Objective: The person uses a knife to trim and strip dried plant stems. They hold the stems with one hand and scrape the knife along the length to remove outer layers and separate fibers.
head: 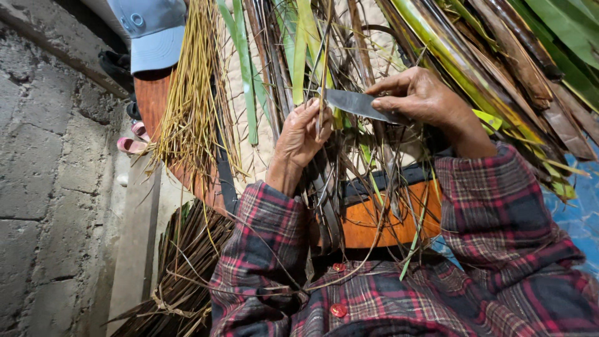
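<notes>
A rough grey block wall (43, 156) fills the left of my view, with a bundle of dry yellow leaf ribs (187, 106) hanging over a brown wooden board (387, 218). My right hand (424, 103) is clenched on a grey steel knife blade (355, 103). My left hand (302, 134) pinches a thin green palm leaf strip (324, 68) against the blade's tip, centre of the scene.
</notes>
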